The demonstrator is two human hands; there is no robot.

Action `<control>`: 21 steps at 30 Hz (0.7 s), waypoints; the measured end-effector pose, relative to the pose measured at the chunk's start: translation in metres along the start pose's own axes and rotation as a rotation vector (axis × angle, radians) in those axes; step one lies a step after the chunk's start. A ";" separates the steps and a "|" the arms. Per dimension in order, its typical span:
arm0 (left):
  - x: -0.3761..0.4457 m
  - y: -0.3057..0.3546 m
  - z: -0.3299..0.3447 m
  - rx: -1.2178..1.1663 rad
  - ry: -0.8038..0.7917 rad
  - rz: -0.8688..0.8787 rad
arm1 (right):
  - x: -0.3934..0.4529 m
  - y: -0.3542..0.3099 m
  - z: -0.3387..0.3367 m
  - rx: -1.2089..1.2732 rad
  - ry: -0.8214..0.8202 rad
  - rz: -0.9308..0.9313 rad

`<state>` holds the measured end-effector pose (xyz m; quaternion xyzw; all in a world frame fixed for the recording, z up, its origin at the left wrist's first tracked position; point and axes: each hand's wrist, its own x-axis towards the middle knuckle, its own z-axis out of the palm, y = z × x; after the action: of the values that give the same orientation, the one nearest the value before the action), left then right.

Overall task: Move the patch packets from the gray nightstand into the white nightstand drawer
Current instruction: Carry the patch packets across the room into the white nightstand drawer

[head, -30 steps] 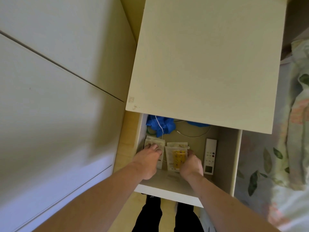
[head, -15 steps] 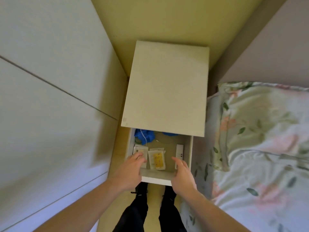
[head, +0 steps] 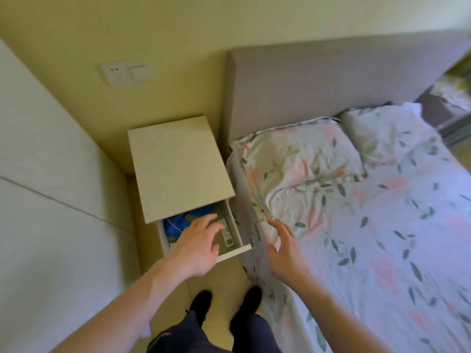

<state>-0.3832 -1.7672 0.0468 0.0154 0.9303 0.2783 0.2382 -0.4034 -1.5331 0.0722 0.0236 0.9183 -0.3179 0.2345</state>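
Note:
The white nightstand (head: 178, 166) stands in the corner beside the bed, its drawer (head: 235, 250) pulled open. My left hand (head: 198, 245) hovers over the drawer with fingers spread, holding nothing, and hides the patch packets beneath it. My right hand (head: 283, 248) floats open above the bed's edge, to the right of the drawer, also holding nothing. Inside the drawer I see blue cloth (head: 175, 224) with a white cord and a white remote (head: 226, 234). A dark nightstand (head: 433, 110) with small items on it shows at the far right beyond the bed.
A floral-covered bed (head: 369, 225) with pillows (head: 298, 156) and a grey headboard (head: 331, 80) fills the right side. White wardrobe panels (head: 51, 187) run along the left. A wall socket (head: 117, 72) sits above the nightstand. My feet (head: 226, 304) stand on the narrow floor strip.
Both hands have come up out of the drawer, leaving the packets inside. My view has lifted and swung right, bringing the bed and headboard into sight.

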 end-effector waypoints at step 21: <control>-0.214 0.431 0.181 0.287 -0.087 0.967 | -0.504 0.273 -0.114 0.241 0.824 0.364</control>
<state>-0.1566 -1.3453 0.2338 0.4885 0.8349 0.2254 0.1161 0.0500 -1.1944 0.2192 0.3357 0.8725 -0.3401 -0.1023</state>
